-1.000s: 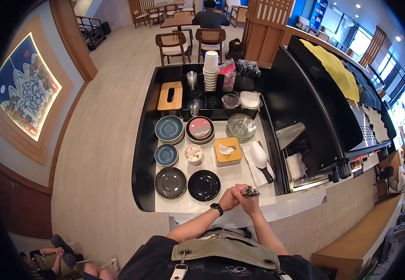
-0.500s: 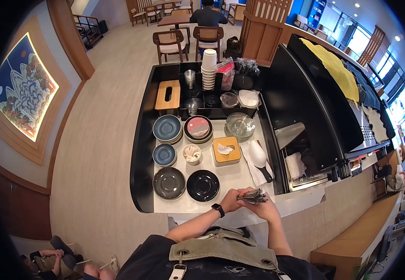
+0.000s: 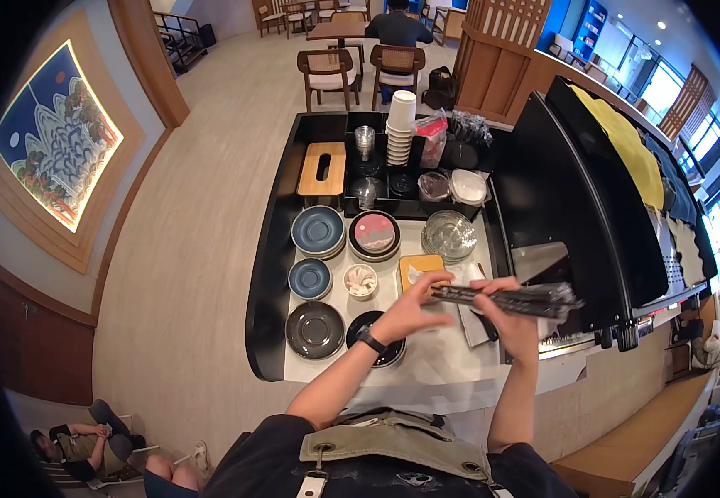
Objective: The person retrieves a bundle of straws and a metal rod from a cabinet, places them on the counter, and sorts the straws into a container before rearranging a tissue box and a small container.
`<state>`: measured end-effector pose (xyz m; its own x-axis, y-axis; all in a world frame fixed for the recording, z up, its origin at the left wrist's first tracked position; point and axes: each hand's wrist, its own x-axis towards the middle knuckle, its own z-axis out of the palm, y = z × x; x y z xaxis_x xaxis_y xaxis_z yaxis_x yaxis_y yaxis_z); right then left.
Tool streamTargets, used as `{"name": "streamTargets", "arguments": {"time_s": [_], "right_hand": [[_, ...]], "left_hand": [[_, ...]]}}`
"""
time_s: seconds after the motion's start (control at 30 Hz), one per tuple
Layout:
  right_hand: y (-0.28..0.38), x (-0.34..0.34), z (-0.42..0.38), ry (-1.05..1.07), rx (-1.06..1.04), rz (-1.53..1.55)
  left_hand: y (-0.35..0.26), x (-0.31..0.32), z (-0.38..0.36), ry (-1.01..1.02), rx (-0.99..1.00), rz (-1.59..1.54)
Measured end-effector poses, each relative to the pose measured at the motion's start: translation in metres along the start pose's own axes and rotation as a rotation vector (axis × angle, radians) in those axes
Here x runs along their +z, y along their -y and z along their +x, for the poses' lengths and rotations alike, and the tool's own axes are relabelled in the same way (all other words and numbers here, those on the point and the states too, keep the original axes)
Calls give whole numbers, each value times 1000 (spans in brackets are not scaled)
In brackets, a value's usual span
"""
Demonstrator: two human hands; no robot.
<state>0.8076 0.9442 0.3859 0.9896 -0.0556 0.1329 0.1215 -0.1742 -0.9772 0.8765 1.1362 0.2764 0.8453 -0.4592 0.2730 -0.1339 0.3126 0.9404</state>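
Note:
My right hand is wrapped round a bundle of thin dark wrapped sticks, which lies nearly level and points right, above the counter's front right part. At the bundle's left end is my left hand, fingers apart, over the black saucer. Whether its fingertips touch the bundle I cannot tell. Behind the hands, partly covered, is a tissue box with a yellow wooden lid. A cup of folded paper pieces stands left of it.
Blue plates, a grey saucer and glass plates sit on the counter. Paper cups and wrapped lids stand in the black organiser behind. A black machine rises at right. Seated people are at lower left and far back.
Both hands have risen and moved forward. The bundle, earlier end-on between both hands, now lies sideways in my right hand. My left hand has opened. The whole view has shifted slightly.

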Motion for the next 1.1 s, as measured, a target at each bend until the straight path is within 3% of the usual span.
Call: {"name": "streamTargets", "arguments": {"time_s": [0.07,0.17,0.3,0.33,0.43,0.5,0.57,0.63,0.77,0.9,1.1], "right_hand": [[-1,-1,23,-20,-8,173],[-20,15,54,55,38,205],[-35,33,100,102,48,301],[-27,27,114,104,-23,243],[-24,7,164,-101,-175,100],[-20,-11,202,-225,-237,68],[-13,-25,237,-328,-248,93],[-11,-44,268,-324,-255,-87],[-9,-58,318,-308,-198,-145],[-11,-62,353,-292,-170,-208],[-41,-59,401,-287,-164,-183]], "left_hand": [[8,-20,9,-117,-207,-670],[14,-38,36,-265,-297,-1100],[47,-62,84,-282,-178,-1108],[29,-66,100,-240,-183,-1122],[1,-86,169,-325,-209,-616],[0,-99,226,-289,-62,-190],[-3,-107,283,-109,66,218],[-10,-101,329,-27,268,639],[-9,-104,408,302,254,1114],[10,-109,453,487,99,1277],[20,-112,466,458,48,1370]]}}
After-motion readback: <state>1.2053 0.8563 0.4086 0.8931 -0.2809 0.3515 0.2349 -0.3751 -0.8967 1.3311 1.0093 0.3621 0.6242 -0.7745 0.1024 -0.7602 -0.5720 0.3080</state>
